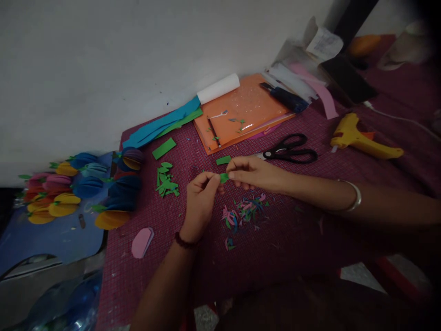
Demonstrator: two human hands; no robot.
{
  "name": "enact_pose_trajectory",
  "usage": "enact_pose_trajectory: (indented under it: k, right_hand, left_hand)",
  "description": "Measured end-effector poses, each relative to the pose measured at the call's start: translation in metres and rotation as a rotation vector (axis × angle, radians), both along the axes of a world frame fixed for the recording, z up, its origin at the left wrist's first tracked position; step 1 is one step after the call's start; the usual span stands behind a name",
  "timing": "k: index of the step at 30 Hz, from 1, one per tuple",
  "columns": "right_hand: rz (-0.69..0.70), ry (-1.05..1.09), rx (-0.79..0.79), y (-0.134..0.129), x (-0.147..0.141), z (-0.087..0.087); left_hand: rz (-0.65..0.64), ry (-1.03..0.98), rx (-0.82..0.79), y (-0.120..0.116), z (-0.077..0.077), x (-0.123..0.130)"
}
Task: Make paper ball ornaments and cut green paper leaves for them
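Note:
Between my left hand [203, 197] and my right hand [253, 174] is a small piece of green paper [224, 177], pinched at both ends by thumbs and fingers. Just behind my right fingers lies another green paper strip [223, 160]. Black-handled scissors [287, 149] rest past my right hand, their blades partly hidden by it. Left of my left hand is a pile of green paper cutouts [167, 181], some leaf-shaped. Pink, blue and green paper scraps [244, 211] are heaped in front of my hands.
An orange folder [248, 105] lies at the back beside blue paper strips [165, 122]. A yellow glue gun [365, 140] and a dark phone [346, 80] with a cable are at right. Colourful paper fruits [65, 204] stand at left on a blue surface. Pink paper shapes [141, 242] lie near the table's left edge.

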State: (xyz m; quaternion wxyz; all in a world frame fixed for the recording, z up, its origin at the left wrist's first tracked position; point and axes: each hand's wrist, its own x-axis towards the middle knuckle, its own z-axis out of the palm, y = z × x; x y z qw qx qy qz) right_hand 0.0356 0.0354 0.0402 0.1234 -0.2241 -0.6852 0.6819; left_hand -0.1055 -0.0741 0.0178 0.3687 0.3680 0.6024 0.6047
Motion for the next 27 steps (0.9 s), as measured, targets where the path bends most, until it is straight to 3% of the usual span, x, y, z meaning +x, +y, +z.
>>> enact_pose_trajectory:
  k: [2,7,10,17,24,27]
  right_hand:
    - [0.003,-0.023,-0.002,0.000,-0.001,-0.002]
    - [-0.047,-0.016,-0.028,-0.002,-0.003,-0.003]
    - [-0.102,-0.017,-0.013,-0.001,-0.005,-0.004]
    - [-0.101,0.000,0.081,0.001,-0.005,-0.007]
    - [-0.165,-0.027,-0.050,0.008,-0.005,-0.008]
    - [-0.205,-0.032,-0.033,0.017,-0.004,-0.012]
  left_hand:
    - [-0.023,-0.036,-0.003,0.000,0.000,0.001]
    - [-0.014,-0.399,0.005,0.005,0.002,0.002]
    - [-0.003,-0.490,-0.008,0.006,0.005,-0.001]
    - [0.029,-0.321,0.002,0.005,-0.002,-0.002]
    - [0.063,-0.364,0.005,0.008,-0.002,-0.005]
    - [0.092,-0.372,-0.005,0.009,-0.004,-0.007]
